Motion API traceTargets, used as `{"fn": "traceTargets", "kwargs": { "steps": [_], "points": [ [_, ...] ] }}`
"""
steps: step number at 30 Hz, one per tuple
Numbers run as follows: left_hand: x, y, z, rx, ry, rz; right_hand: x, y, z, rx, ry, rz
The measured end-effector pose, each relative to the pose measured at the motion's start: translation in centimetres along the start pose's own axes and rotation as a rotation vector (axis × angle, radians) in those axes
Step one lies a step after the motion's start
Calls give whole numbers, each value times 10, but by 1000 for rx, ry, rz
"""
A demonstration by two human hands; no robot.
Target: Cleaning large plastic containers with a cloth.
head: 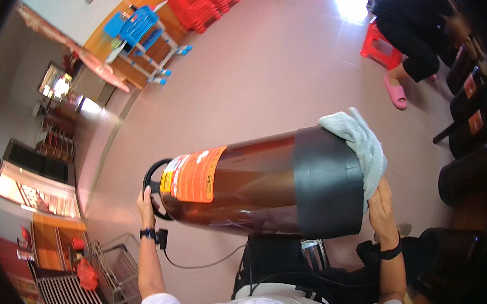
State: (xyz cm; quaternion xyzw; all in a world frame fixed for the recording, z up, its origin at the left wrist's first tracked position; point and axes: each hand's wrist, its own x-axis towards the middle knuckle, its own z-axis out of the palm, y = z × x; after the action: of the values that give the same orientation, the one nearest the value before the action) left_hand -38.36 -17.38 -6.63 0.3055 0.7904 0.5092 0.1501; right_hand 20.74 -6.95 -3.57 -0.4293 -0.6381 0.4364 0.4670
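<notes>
A large brown translucent plastic keg [256, 210] lies on its side across my lap. Its black base cup [330, 184] faces right, and a black ring handle [148, 173] is at its left end. An orange label [196, 176] with writing covers the shoulder. My left hand [146, 209] grips the ring handle. With my right hand [381, 212] I hold a pale blue-grey cloth [364, 148] against the bottom of the base cup; the fingertips are hidden under the cloth.
Several dark kegs [461, 179] stand along the right. Beyond them a person in black [413, 34] is by a red plastic stool [382, 49]. A blue desk and chair [141, 25], stacked red stools [193, 7] and a metal rack [120, 262] line the far and left sides. A cable [205, 266] runs from my left wrist.
</notes>
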Motion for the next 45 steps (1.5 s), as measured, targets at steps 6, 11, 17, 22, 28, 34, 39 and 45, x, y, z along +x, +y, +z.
{"fn": "traceTargets", "kwargs": {
  "steps": [6,11,17,22,28,34,39,45],
  "points": [
    [8,4,25,83,147,-34,-11,4,4,-112,-14,-65],
    [6,2,31,114,255,12,-2,-1,-7,-121,-70,-51],
    [5,-8,35,33,288,67,50,-1,-14,-104,56,-44],
    [10,-26,30,57,315,137,64,36,7,119,58,163],
    [6,-18,34,88,321,41,56,69,4,132,-126,226],
    [1,-12,25,166,289,104,32,75,-4,-148,-164,124],
    [5,-9,26,219,266,89,6,63,-5,-257,-151,27],
    [7,-14,19,148,94,25,-27,37,1,-455,-229,14]
  ]
}}
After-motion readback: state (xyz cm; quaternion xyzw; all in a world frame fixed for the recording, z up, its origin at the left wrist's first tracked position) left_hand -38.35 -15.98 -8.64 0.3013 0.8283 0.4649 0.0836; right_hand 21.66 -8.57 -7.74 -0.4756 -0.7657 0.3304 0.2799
